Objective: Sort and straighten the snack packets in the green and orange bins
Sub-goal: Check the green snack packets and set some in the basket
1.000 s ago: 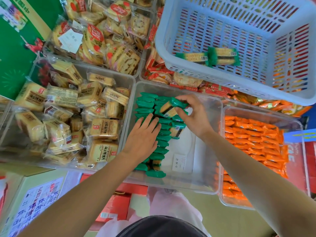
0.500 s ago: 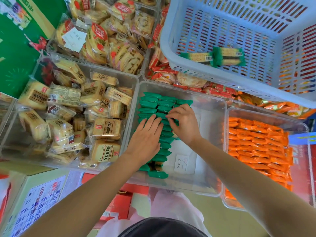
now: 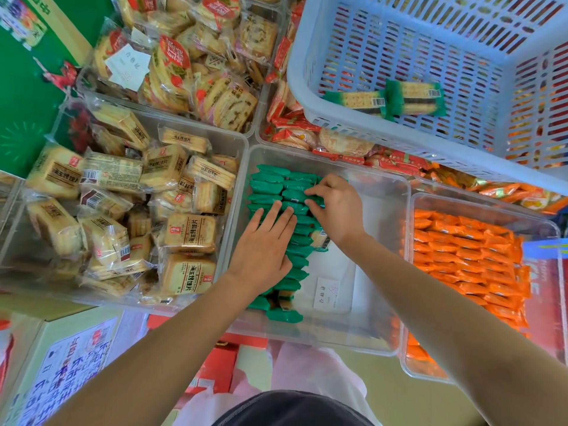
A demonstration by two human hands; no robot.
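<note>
Green snack packets (image 3: pixel 270 186) stand in tight rows along the left side of a clear bin (image 3: pixel 384 182). My left hand (image 3: pixel 266 241) lies flat on the middle of the rows, fingers straight, pressing them down. Just right of it, my right hand (image 3: pixel 336 207) has its fingers curled over the far end of the second row, with thumb and forefinger pinching a green packet there. The right half of this bin shows bare floor with a white label (image 3: pixel 327 292). Orange snack packets (image 3: pixel 461 259) lie in neat rows in the clear bin (image 3: pixel 479 204) to the right.
A bin of loose beige cracker packs (image 3: pixel 129 210) sits at the left. Behind are bins of red-labelled biscuits (image 3: pixel 196 63) and red packets (image 3: pixel 295 124). A pale blue slotted basket (image 3: pixel 415 41) at the upper right holds two green-ended bars (image 3: pixel 399 98). Cartons (image 3: pixel 70 361) stand below.
My right hand lowered the green packets it held onto the second row and now pinches them in place. My left hand has stayed flat on the rows.
</note>
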